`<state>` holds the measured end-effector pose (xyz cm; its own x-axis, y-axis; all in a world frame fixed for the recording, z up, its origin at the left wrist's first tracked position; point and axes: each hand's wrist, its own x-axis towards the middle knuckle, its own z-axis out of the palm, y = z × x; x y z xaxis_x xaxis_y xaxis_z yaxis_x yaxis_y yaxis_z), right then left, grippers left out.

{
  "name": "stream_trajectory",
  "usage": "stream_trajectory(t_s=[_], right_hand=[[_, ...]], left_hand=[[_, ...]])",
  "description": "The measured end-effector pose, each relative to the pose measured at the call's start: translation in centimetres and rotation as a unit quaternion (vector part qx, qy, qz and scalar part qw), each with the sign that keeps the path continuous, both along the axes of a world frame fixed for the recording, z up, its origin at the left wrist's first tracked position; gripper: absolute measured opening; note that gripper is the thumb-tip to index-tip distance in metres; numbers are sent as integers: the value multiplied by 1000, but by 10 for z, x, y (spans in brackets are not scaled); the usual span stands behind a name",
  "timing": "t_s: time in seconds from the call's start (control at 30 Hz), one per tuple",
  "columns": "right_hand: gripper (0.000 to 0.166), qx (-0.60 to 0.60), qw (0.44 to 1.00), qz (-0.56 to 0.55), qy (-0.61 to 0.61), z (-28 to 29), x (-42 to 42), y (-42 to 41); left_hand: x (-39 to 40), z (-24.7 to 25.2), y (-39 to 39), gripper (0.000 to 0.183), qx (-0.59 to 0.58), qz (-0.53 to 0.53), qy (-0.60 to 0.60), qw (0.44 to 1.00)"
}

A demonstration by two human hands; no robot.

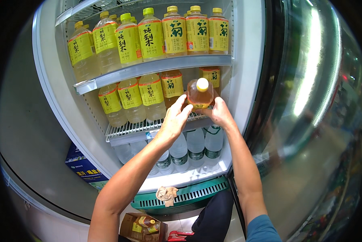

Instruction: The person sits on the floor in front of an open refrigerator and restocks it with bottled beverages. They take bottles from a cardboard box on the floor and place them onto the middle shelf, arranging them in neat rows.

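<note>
A bottle of amber tea (pixel 200 94) with a pale yellow cap tilts toward me at the middle shelf's front. My right hand (pixel 219 112) grips its right side and underside. Against its left side rest the fingers and thumb of my left hand (pixel 178 116). Most of its label is out of sight. Just left of it stands another amber tea bottle (pixel 172 84) with a yellow label, and behind to the right is a similar one (pixel 211 77). Pale pear drink bottles (pixel 151 93) fill the left of the wire shelf (pixel 132 128).
Yellow-labelled bottles line the upper shelf (pixel 156 68). Large water bottles (pixel 196 145) stand on the cooler floor. A crumpled cloth (pixel 167 195) lies on the green vent grille (pixel 199 193). Below sits an open carton (pixel 129 222) holding bottles. The glass door (pixel 290 136) stands open at right.
</note>
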<state>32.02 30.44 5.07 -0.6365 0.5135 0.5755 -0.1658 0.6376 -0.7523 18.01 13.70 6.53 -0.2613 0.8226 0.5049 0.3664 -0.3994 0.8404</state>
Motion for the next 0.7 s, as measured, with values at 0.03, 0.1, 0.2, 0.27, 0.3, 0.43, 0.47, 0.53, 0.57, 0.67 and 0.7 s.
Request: stream_trajectory(t_s=[0.03, 0.1, 0.2, 0.27, 0.3, 0.43, 0.47, 0.53, 0.57, 0.67, 0.7], right_hand=[[100, -20, 998, 44, 29, 6, -2, 1], [102, -18, 998, 39, -35, 17, -6, 23], [80, -36, 994, 57, -90, 27, -20, 46], [61, -77, 991, 78, -83, 18, -25, 62], [59, -72, 994, 63, -61, 15, -30, 60], [49, -49, 998, 7, 25, -9, -41, 56], [46, -50, 998, -11, 25, -12, -41, 58], [43, -39, 998, -52, 23, -13, -42, 50], [42, -24, 997, -75, 20, -13, -43, 45], [40, -17, 995, -77, 61, -12, -46, 42], [39, -26, 995, -61, 80, -14, -50, 42]], left_hand=[[-3, -2, 6, 62, 13, 5, -1, 1000], [-8, -5, 23, 68, 42, 6, -4, 999], [-28, -14, 44, 74, 22, 26, 19, 999], [-26, -7, 50, 77, -12, 28, 29, 999], [-28, -4, 47, 77, -42, 30, 20, 998], [-28, -6, 46, 80, -107, 12, -20, 994], [-29, -10, 49, 80, -68, 12, -6, 998], [-28, -11, 47, 81, -65, 27, 13, 997], [-29, -11, 46, 82, -100, 41, 18, 994], [-20, -7, 41, 82, -61, 77, 73, 992], [-19, -10, 38, 82, -30, 94, 96, 991]])
